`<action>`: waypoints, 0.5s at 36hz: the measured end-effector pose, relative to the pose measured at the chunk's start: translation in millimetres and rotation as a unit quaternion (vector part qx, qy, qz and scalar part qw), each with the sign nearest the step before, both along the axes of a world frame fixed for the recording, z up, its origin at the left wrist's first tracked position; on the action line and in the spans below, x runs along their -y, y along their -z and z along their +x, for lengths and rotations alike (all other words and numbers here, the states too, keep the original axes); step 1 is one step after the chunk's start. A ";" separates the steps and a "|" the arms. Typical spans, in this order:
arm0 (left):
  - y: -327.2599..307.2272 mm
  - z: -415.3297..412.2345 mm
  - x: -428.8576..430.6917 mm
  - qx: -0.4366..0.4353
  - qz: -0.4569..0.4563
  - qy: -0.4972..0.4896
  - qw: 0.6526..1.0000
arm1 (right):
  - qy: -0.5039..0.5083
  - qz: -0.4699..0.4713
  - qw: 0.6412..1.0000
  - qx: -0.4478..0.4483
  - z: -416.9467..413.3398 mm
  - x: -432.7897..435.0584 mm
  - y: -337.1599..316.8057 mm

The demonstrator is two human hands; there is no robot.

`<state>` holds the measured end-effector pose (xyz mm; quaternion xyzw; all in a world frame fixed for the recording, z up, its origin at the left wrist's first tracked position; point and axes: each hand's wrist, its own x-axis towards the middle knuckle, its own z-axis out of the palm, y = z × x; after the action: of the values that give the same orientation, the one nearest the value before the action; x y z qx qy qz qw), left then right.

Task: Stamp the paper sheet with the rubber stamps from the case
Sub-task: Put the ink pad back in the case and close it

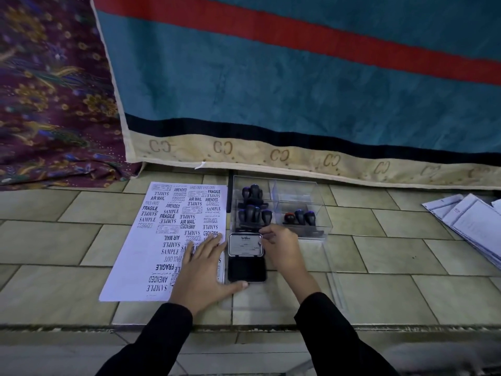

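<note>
The white paper sheet (151, 253) lies on the tiled floor, covered with several black prints such as SAMPLE, FRAGILE and AIR MAIL. My left hand (202, 270) rests flat on its lower right part, fingers spread, thumb by the ink pad. The black ink pad (246, 268) lies open right of the sheet, its silver lid (244, 245) folded back. My right hand (283, 248) pinches the lid's right edge. Behind it stands the clear plastic case (298, 191), with black-handled rubber stamps (253, 210) in the left compartments and three more stamps (301, 217) on the right.
A clear case cover (336, 289) lies on the tiles to the right of my right forearm. A stack of papers (466, 223) sits at the far right. A blue and red hanging cloth (298, 90) and a purple patterned cloth (54, 104) close off the back.
</note>
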<state>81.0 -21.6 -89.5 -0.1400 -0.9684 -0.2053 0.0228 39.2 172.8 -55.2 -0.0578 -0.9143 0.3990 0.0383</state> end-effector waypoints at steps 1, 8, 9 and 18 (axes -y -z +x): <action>0.3 -0.1 0.2 0.000 0.002 0.000 1.000 | -0.007 -0.009 1.000 0.003 0.5 -0.6 -2.2; 2.4 -0.1 0.3 0.000 0.013 -0.001 1.000 | -0.047 -0.088 0.995 -0.010 14.1 -7.7 -23.2; 2.4 -0.1 0.4 -0.001 0.013 -0.001 1.000 | -0.057 -0.095 0.994 -0.008 16.8 -8.6 -25.5; 1.3 -2.0 3.7 0.019 0.020 0.021 0.999 | -0.211 -0.035 0.977 0.024 33.4 -20.3 -34.6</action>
<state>79.0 -25.4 -90.8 -0.1560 -0.9612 -0.2276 0.0028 72.5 193.2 -20.7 0.1256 -0.8921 0.4282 -0.0705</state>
